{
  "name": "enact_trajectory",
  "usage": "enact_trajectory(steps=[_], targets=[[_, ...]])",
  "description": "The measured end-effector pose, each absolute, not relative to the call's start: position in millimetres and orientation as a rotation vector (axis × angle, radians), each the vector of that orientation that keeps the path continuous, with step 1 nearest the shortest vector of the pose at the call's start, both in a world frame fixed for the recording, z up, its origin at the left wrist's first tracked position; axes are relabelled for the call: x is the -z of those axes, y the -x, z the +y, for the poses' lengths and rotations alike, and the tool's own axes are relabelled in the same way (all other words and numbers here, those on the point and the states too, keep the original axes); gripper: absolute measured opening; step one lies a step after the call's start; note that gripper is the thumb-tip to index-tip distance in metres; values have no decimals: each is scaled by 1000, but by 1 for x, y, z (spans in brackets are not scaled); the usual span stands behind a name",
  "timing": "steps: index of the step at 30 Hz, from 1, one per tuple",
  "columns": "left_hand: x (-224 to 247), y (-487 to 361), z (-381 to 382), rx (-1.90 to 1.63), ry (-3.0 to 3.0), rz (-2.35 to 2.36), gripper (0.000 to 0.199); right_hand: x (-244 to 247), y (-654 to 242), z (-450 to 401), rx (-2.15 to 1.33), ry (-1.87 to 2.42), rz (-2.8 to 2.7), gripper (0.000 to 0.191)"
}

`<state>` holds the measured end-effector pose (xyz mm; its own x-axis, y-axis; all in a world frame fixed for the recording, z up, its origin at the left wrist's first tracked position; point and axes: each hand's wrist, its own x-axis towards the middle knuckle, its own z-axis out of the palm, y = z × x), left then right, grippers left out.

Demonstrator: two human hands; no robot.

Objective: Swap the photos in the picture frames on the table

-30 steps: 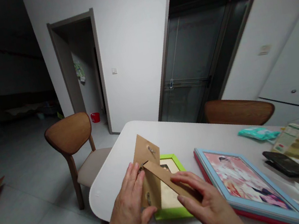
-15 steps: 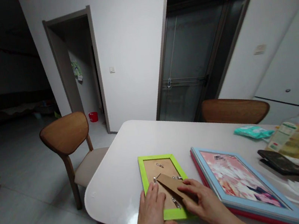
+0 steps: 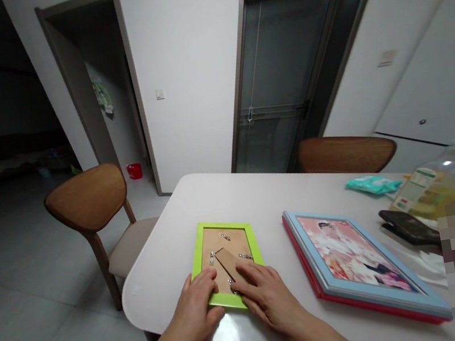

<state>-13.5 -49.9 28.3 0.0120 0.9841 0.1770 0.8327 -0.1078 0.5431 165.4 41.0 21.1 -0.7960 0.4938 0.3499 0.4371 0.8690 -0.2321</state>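
Observation:
A lime-green photo frame [image 3: 256, 245] lies face down, its brown backboard [image 3: 216, 238] showing with several small metal turn clips. A brown stand flap [image 3: 230, 262] is hinged on the backboard and sits almost flat. My left hand [image 3: 199, 304] grips the lower left corner, fingers on top and thumb by the bottom edge. Over the lower right side, my right hand [image 3: 269, 296] has its fingers bent across the flap and the frame's rim, hiding that corner. A light-blue photo frame [image 3: 309, 250] with a pink picture rests on a red one to the right.
The white table [image 3: 235, 192] has a rounded left corner. At its right are a teal packet [image 3: 372, 185], a dark phone-like object [image 3: 409, 227] and a bottle of yellow liquid [image 3: 441, 183]. Wooden chairs stand at the left [image 3: 89, 198] and at the far side [image 3: 346, 154].
The stand flap, raised by my right hand before, now lies lower against the backboard. The green frame has turned slightly, and my right hand has shifted onto its lower right side. The view has tilted.

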Motion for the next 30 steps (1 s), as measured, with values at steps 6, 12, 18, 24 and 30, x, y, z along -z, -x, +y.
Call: enact_trajectory(steps=[6, 12, 18, 24, 30], targets=[[-24, 12, -49, -876, -1991, 1881, 23, -26, -148, 52, -348, 670, -2649, 13], [-21, 12, -49, -904, -1991, 1876, 27, -23, -128, 56, -424, 665, -2582, 10], [-25, 11, -50, -904, -1974, 1875, 28, -29, -140, 48, -441, 505, -2640, 20], [-26, 11, -52, -911, -1972, 1884, 24, -32, -148, 41, -461, 467, -2637, 21], [-24, 11, -53, -924, -1969, 1879, 35, -26, -156, 69, -382, 932, -2356, 21]])
